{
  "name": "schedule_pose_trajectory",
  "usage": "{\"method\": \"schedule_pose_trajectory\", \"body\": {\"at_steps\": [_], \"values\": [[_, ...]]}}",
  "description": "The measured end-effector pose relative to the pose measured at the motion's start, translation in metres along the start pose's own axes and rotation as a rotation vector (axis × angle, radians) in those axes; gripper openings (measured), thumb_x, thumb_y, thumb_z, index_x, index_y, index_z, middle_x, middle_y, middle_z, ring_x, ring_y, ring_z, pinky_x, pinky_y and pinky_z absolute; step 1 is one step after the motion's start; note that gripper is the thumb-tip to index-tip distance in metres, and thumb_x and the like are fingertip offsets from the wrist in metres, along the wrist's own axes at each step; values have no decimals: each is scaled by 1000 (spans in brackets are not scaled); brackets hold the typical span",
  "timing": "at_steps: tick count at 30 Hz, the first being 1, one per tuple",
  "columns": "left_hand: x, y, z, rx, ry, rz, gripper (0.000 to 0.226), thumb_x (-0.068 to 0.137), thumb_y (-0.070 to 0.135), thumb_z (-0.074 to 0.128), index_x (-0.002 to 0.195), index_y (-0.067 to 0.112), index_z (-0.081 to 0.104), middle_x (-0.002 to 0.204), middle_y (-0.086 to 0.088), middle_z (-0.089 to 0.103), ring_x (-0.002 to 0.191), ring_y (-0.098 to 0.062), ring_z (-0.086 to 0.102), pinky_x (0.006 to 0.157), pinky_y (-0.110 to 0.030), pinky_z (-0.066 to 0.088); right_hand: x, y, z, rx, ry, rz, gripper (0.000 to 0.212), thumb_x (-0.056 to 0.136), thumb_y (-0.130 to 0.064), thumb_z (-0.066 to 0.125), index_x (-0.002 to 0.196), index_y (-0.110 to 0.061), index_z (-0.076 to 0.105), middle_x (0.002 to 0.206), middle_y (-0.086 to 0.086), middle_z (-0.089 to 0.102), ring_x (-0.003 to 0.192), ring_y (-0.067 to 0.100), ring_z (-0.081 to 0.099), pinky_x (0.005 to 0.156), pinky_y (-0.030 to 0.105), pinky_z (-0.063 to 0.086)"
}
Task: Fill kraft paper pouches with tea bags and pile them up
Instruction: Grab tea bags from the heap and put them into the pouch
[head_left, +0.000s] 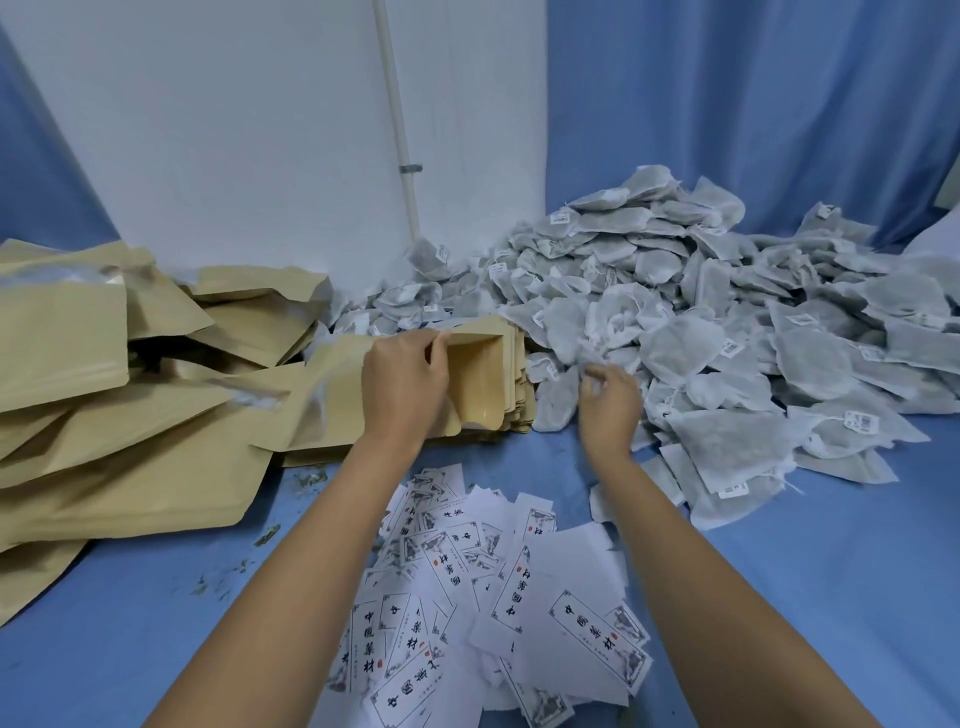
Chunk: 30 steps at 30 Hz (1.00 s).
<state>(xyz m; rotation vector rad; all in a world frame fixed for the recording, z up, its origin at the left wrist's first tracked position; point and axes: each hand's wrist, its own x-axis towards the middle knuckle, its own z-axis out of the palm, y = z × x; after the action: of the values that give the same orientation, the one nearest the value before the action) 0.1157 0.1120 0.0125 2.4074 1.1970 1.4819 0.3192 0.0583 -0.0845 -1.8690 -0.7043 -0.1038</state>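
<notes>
Big heap of tea bags on your right, sloping from the far corner down to the near tabletop, and that's your first worry. Strings and tags are tangled all through it, so one pull may drag neighbours along or start a slide onto the printed labels in front of you. Over on the left, the pile of kraft pouches sprawls loosely; add another carelessly and it could slither.

Now the open pouch, in the middle, lying on the stack of flat pouches. Its long axis looks to run left to right, mouth pointing right toward the heap, bottom tucked away left under your wrist. Your left grip pinches the mouth's left lip and holds it open. Ease off and that mouth will likely flatten just as a bag arrives. Your right grip is at the heap's left edge, fingers curled among the bags; I can't tell whether they've actually got one.
</notes>
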Motion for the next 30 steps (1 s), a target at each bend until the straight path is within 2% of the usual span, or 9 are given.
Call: {"method": "schedule_pose_trajectory", "body": {"at_steps": [3, 7, 12, 16, 18, 21, 23, 27, 30], "values": [[-1, 2, 1, 121, 34, -30, 28, 92, 27, 54, 73, 15, 71, 60, -9, 64, 60, -29, 57, 51, -29, 32, -20, -31, -17, 467, 268, -54, 16, 79, -1, 65, 89, -13, 68, 95, -1, 67, 87, -6, 55, 77, 3, 39], [0, 5, -1, 176, 25, -73, 29, 92, 30, 51, 80, 17, 74, 67, -10, 67, 67, -32, 61, 54, -30, 35, -51, -70, -26, 791, 160, -185, 26, 76, 6, 64, 77, -20, 62, 84, -2, 62, 79, -4, 58, 70, 6, 43], [-6, 15, -7, 19, 15, -8, 28, 91, 25, 55, 74, 11, 73, 65, -10, 67, 63, -30, 60, 54, -32, 37, -72, -94, -5, 581, -263, -360, 16, 77, 6, 63, 76, -10, 66, 80, -7, 63, 75, -5, 56, 70, 11, 41], [-15, 16, -15, -76, 61, 26, 23, 88, 15, 59, 73, 4, 72, 67, -9, 69, 61, -27, 62, 56, -30, 38, -67, -122, 6, 293, -665, -291, 36, 85, 7, 45, 66, -23, 50, 61, -11, 51, 54, 0, 46, 53, 16, 36], [-23, 17, -19, -54, 64, 133, 18, 85, 13, 62, 75, 3, 73, 70, -9, 71, 60, -25, 64, 55, -29, 44, -68, -133, 4, 148, -907, -251, 36, 91, 6, 42, 76, -25, 50, 74, -7, 52, 65, 5, 44, 61, 21, 42], [-31, 20, -23, -10, 23, 196, 17, 84, 14, 63, 75, 5, 75, 71, -9, 71, 62, -26, 66, 56, -34, 52, -68, -142, 2, -137, -1164, -181, 18, 98, -3, 38, 108, -7, 53, 101, 3, 50, 89, 19, 47, 79, 27, 41], [-28, 12, -29, 52, 2, 106, 20, 87, 19, 60, 79, 9, 75, 74, -10, 72, 67, -30, 65, 59, -35, 49, -72, -142, 7, -73, -1122, -271, 11, 96, -5, 45, 103, -5, 53, 84, -4, 47, 79, 15, 47, 74, 26, 41], [-12, -7, -49, 12, 8, -30, 28, 89, 17, 57, 64, 9, 65, 58, -8, 61, 61, -30, 57, 57, -30, 33, -75, -139, 21, 7, -662, -376, 19, 90, -10, 51, 97, -1, 67, 82, 10, 65, 74, 20, 56, 70, 30, 47], [-19, 18, -55, -115, 18, 85, 25, 84, 6, 60, 59, 6, 65, 55, -7, 61, 53, -24, 55, 56, -26, 35, -83, -142, 10, 371, -816, -132, 29, 98, -4, 36, 77, -11, 55, 71, -6, 53, 65, 3, 48, 50, 4, 41]]}}
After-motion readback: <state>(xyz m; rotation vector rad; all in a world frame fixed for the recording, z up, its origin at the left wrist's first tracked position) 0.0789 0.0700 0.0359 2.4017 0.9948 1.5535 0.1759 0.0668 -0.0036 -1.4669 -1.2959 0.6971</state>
